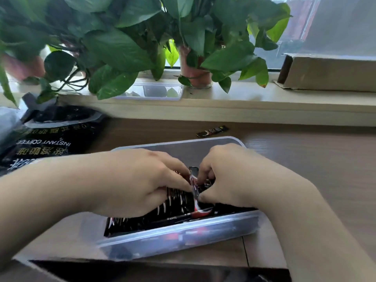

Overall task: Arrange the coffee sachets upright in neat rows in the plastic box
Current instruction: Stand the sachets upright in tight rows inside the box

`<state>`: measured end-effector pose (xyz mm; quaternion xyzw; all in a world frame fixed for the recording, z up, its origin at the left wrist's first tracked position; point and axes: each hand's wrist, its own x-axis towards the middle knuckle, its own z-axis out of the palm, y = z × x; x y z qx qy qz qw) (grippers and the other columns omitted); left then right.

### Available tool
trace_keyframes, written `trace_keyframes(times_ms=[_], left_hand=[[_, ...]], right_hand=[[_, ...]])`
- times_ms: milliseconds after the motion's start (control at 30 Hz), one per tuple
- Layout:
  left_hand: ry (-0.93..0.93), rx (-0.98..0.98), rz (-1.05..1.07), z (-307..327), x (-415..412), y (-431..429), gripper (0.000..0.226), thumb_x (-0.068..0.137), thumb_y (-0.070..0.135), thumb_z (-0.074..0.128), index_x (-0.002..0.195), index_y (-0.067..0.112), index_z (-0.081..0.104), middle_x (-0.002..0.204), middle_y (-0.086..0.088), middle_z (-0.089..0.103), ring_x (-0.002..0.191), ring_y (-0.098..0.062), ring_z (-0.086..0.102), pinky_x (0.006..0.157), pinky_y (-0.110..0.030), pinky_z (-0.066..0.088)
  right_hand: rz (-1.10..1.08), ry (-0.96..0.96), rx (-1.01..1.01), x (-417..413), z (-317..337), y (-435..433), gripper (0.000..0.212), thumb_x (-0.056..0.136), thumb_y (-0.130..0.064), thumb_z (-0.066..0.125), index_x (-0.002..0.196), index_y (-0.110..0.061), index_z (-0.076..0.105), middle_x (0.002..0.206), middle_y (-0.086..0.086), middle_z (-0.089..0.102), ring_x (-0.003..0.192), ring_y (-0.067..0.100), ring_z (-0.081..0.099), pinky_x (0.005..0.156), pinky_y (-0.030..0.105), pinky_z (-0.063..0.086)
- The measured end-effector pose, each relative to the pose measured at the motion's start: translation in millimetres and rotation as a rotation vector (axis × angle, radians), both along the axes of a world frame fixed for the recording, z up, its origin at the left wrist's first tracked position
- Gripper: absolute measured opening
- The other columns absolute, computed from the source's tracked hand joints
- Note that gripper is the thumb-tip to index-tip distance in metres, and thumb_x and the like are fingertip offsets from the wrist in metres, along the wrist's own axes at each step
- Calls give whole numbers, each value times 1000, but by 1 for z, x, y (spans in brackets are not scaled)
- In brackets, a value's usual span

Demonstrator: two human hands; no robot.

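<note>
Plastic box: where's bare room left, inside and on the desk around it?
Free: far strip of the plastic box, beyond the left hand and right hand; desk right of it. Crowded: near half, packed with sachets.

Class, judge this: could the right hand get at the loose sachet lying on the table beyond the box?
Probably yes. The loose sachet lies uncovered just past the plastic box, but the right hand now pinches sachets inside it.

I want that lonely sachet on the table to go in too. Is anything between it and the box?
Nothing visible. The loose coffee sachet lies just behind the plastic box, near its far rim, with only table between them.
</note>
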<state>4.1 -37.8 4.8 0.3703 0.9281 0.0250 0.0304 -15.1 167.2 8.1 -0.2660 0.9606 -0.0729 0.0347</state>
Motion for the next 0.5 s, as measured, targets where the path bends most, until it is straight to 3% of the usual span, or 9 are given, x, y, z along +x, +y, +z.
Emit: trace_keyframes(times_ms=[67,167,300,400,467,500], left_hand=[[-3,-30,-19,-4,0,-1,59,74,24,38,127,41,58,134,20,61,120,-1,48,104,-10,26],[23,-75,-37,-8,-1,2,55,77,28,36,125,41,59,133,17,59,121,-7,51,105,-26,42],[46,-87,-33,-7,-2,2,54,77,30,33,122,40,62,129,13,61,117,-12,53,99,-37,50],[-5,-152,-19,0,0,4,63,77,36,22,131,43,55,138,15,52,127,-9,43,109,-32,38],[-23,-190,-24,5,2,7,67,76,38,18,133,42,53,140,16,49,129,-8,40,111,-29,34],[-24,-195,-27,7,2,8,68,76,38,17,133,42,54,140,15,50,129,-9,41,111,-29,34]], right_hand=[[7,-9,0,0,0,-1,26,74,-42,75,99,-38,75,91,-13,65,86,10,57,63,24,47],[52,-43,13,0,0,1,33,78,-35,72,108,-49,70,82,-15,52,84,9,50,55,23,38],[91,-85,46,0,-2,0,37,86,-27,65,111,-55,68,75,-18,40,86,11,50,63,24,43],[34,-81,27,0,-3,0,29,85,-23,61,101,-41,76,81,-15,57,87,15,58,74,28,52],[-10,-53,17,-2,-5,0,14,82,-26,62,82,-23,75,79,-6,66,82,21,63,70,29,55],[-25,-43,22,-2,-6,0,16,81,-29,63,71,-18,68,72,-3,64,77,22,62,65,28,53]])
